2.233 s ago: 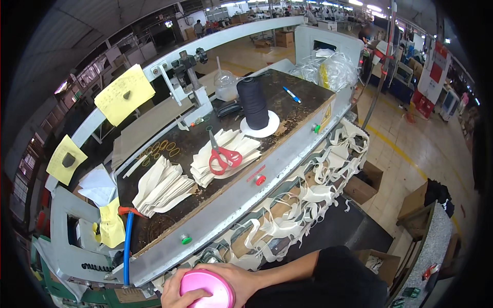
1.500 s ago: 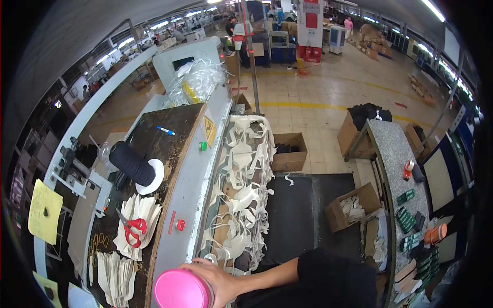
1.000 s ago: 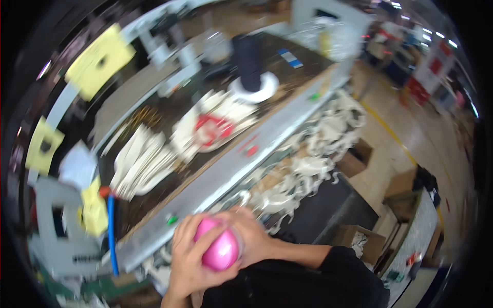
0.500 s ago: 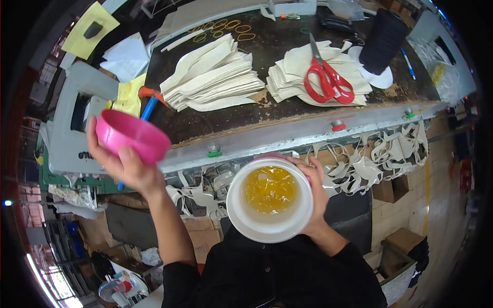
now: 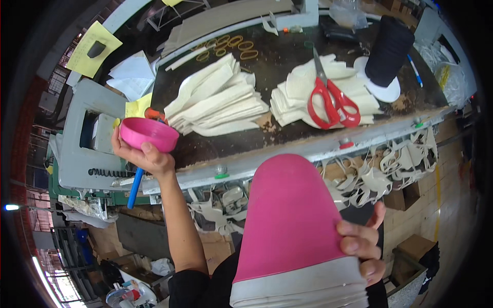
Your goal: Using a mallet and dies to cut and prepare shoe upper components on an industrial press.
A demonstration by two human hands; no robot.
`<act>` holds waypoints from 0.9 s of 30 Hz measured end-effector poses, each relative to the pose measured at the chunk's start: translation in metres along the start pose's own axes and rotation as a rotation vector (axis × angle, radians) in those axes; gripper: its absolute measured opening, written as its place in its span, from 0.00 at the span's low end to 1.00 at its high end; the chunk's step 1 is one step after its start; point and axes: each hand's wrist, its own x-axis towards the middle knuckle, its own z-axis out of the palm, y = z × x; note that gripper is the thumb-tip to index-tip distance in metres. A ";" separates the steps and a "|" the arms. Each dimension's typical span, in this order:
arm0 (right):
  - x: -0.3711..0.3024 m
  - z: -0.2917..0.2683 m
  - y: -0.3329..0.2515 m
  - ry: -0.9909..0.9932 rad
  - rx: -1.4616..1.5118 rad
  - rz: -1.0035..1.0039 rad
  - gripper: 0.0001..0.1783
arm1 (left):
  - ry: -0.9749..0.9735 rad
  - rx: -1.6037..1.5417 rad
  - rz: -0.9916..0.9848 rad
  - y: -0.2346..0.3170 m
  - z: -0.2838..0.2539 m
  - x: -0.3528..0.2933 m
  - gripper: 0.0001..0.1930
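Note:
My left hand (image 5: 149, 156) is wrapped round a pink lid (image 5: 149, 134), a shallow round cap held hollow side up over the table's left front corner. My right hand (image 5: 364, 244) grips the side of a big pink tumbler (image 5: 292, 220) with a white rim band (image 5: 300, 285). The tumbler is raised close to me and tipped, its rounded pink base pointing away and its mouth toward me. Its inside is hidden in this position.
On the dark table (image 5: 221, 149) lie two stacks of cream fabric strips (image 5: 215, 102), red-handled scissors (image 5: 331, 102), rubber bands (image 5: 221, 43) and a black thread cone (image 5: 387, 51). A blue-handled hammer (image 5: 136, 187) pokes out by the left corner. White straps (image 5: 375, 177) hang below the front edge.
My right hand has lifted the tumbler toward me and tilted it, so the yellow liquid inside no longer shows. The pink lid stays in my left hand, now lower and more level.

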 end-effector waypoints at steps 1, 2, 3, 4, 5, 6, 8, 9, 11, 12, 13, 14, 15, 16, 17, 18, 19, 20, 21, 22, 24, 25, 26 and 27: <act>0.007 0.020 -0.005 0.112 -0.072 0.049 0.17 | -0.007 0.001 0.010 0.001 0.000 0.002 0.46; 0.001 0.010 -0.005 0.065 -0.037 0.040 0.17 | -0.017 -0.031 -0.008 0.004 0.001 0.001 0.47; -0.006 -0.001 -0.004 0.018 0.000 0.030 0.17 | -0.026 -0.062 -0.026 0.007 0.003 0.000 0.47; -0.005 -0.001 -0.005 0.029 0.005 0.033 0.17 | -0.018 -0.071 -0.042 0.008 0.004 -0.001 0.46; -0.001 -0.001 -0.008 0.012 0.000 0.065 0.17 | -0.026 -0.067 -0.033 0.005 0.002 0.001 0.46; 0.001 0.000 -0.008 -0.008 -0.004 0.099 0.18 | -0.006 -0.026 -0.031 0.000 0.000 0.002 0.43; -0.005 -0.001 -0.003 0.024 0.019 0.032 0.18 | 0.020 0.000 -0.042 -0.001 0.000 0.002 0.40; -0.007 0.000 0.000 0.049 0.043 -0.041 0.18 | 0.013 -0.001 -0.047 -0.002 0.001 0.005 0.40; 0.000 -0.003 -0.007 -0.034 -0.004 -0.002 0.18 | 0.001 -0.009 -0.090 -0.002 0.000 0.009 0.41; -0.005 0.001 -0.009 0.015 0.010 -0.014 0.18 | -0.012 -0.008 -0.090 -0.005 -0.007 0.006 0.39; -0.007 0.006 -0.007 0.063 0.015 -0.041 0.18 | -0.008 -0.025 -0.099 -0.008 -0.005 0.005 0.39; -0.007 0.014 -0.008 0.099 -0.030 -0.045 0.17 | -0.012 -0.026 -0.106 -0.009 -0.007 0.005 0.38; -0.004 0.022 -0.009 0.119 -0.068 -0.049 0.15 | -0.016 -0.030 -0.115 -0.010 -0.008 0.005 0.38; 0.003 0.019 -0.022 0.108 -0.142 -0.057 0.15 | -0.007 -0.088 -0.128 -0.010 0.014 0.002 0.38; 0.002 0.023 -0.021 0.096 -0.123 -0.031 0.14 | 0.000 -0.021 -0.114 -0.012 0.002 0.005 0.39; 0.003 0.030 -0.018 0.098 -0.119 0.010 0.13 | 0.006 0.007 -0.072 -0.016 -0.011 0.007 0.40; 0.004 0.036 -0.014 0.093 -0.071 0.014 0.11 | 0.021 0.041 -0.034 -0.020 -0.027 0.008 0.42; 0.000 0.032 -0.015 0.081 -0.072 0.012 0.10 | 0.041 0.004 -0.053 -0.018 -0.023 0.007 0.42; -0.002 0.027 -0.015 0.068 -0.070 0.012 0.09 | 0.061 -0.029 -0.071 -0.017 -0.018 0.005 0.43; 0.006 0.028 -0.021 0.073 -0.105 -0.003 0.09 | 0.086 -0.002 -0.046 -0.016 -0.008 0.002 0.45; 0.028 0.038 -0.036 0.135 0.002 0.124 0.07 | 0.091 0.011 -0.039 -0.008 -0.012 0.005 0.45; 0.029 0.036 -0.034 0.134 0.000 0.114 0.07 | 0.084 0.041 -0.037 -0.008 -0.012 0.005 0.45; 0.030 0.033 -0.032 0.090 -0.017 0.135 0.07 | 0.087 0.049 -0.044 -0.008 -0.010 0.005 0.45; 0.031 0.031 -0.030 0.047 -0.033 0.156 0.07 | 0.096 0.045 -0.041 -0.010 -0.012 0.004 0.45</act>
